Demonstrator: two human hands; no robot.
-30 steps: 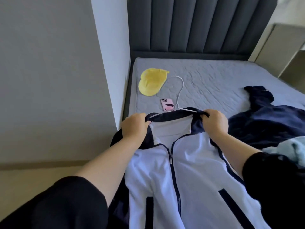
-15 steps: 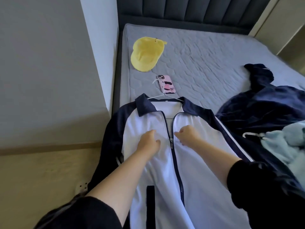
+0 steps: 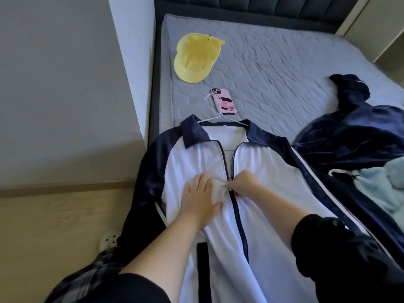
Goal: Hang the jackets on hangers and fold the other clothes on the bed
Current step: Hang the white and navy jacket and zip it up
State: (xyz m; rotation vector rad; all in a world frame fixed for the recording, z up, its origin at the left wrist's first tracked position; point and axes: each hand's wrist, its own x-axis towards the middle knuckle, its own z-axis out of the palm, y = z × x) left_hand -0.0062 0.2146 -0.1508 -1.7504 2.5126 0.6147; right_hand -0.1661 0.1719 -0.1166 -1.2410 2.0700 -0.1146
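Nearest, black sleeves (image 3: pixel 328 248) cover both upper arms, forearms bare. Plaid trouser leg (image 3: pixel 87 276) at bottom left over pale wood floor (image 3: pixel 43 226), white perforated shoe (image 3: pixel 108 239) beside bed edge. Left hand (image 3: pixel 200 197) flat, fingers spread, pressing white jacket (image 3: pixel 273 204) front just left of zip. Right hand (image 3: pixel 244 182) fingers curled, pinching zipper pull (image 3: pixel 230 186) at chest height; zip closed below it, open above up to collar. Jacket white with navy sleeves and collar, face up on near-left part of grey quilted mattress (image 3: pixel 284 62), 1 sleeve hanging off bed side. White hanger (image 3: pixel 218 115) sits in its neck, hook overlapping pink-cased phone (image 3: pixel 224 101). Right of jacket: navy garment (image 3: pixel 360 132) heaped, light blue garment (image 3: pixel 389 182) with second white hanger (image 3: pixel 337 171) poking out. Further up, yellow cap (image 3: pixel 196 57). Dark padded headboard (image 3: pixel 262 9) at far end, grey wall (image 3: pixel 65 84) on left
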